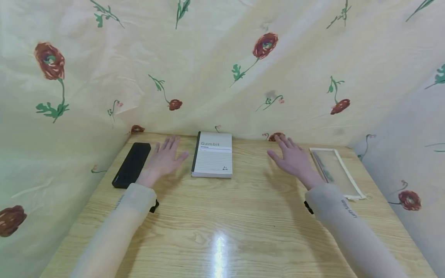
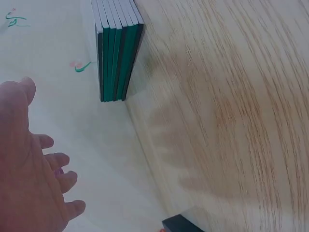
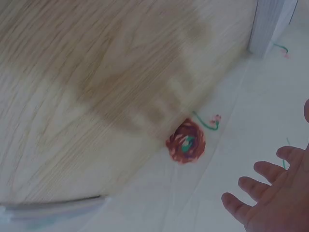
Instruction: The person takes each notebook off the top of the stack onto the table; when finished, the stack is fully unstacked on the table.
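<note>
Hovering now above table [image 1: 240, 216], either side of notepad stack [image 1: 213, 155]! Left hand [image 1: 164, 160] to its left, right hand [image 1: 292, 159] to its right, fingers spread apart, holding nothing. Looking like ready stage; next, probably calling for lowering fingers and closing on something. Between both hands, nearer left: notepad stack. Further out: black case [image 1: 132, 166] left of it, pouch [image 1: 338, 172] right.
</note>
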{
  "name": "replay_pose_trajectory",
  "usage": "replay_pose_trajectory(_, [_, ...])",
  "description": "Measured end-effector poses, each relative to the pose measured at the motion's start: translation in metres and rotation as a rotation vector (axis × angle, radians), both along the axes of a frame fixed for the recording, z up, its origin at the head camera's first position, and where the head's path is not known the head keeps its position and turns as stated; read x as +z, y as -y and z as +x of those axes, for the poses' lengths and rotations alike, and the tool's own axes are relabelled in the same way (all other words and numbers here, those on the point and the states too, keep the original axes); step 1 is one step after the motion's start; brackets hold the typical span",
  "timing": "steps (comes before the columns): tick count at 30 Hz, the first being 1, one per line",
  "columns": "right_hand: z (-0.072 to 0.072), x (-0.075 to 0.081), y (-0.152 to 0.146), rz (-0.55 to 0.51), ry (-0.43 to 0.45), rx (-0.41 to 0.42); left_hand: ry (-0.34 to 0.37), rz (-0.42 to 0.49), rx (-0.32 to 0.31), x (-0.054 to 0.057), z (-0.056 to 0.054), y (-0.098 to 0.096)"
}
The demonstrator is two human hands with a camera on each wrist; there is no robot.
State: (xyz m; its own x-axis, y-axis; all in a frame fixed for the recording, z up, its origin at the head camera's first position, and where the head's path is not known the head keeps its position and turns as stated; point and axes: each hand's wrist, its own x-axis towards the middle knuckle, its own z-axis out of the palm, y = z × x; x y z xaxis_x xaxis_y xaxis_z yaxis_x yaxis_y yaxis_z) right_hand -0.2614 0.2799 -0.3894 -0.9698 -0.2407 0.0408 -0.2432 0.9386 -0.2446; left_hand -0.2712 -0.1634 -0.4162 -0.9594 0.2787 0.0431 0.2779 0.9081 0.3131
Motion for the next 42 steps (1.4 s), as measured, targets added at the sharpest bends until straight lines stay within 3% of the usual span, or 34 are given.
replay_pose_trajectory(8, [-0.008, -0.013, 0.036, -0.036, -0.015, 0.015, 0.028, 0.090, -0.024, -0.006, -0.002, -0.024])
replay_pose_trajectory(16, [-0.015, -0.034, 0.070, -0.129, -0.010, 0.027, 0.086, 0.188, 0.026, -0.019, -0.002, -0.042])
replay_pose_trajectory(21, [-0.014, -0.041, 0.090, -0.212, 0.041, 0.024, 0.106, 0.284, 0.069, -0.023, 0.000, -0.049])
replay_pose_trajectory(27, [-0.010, -0.051, 0.107, -0.386, 0.134, 0.031, 0.112, 0.364, 0.119, -0.028, 0.002, -0.056])
replay_pose_trajectory(35, [-0.006, -0.061, 0.120, -0.545, 0.213, 0.035, 0.082, 0.356, 0.163, -0.032, 0.006, -0.065])
replay_pose_trajectory(42, [-0.004, -0.066, 0.128, -0.563, 0.207, 0.025, 0.058, 0.318, 0.212, -0.032, 0.008, -0.070])
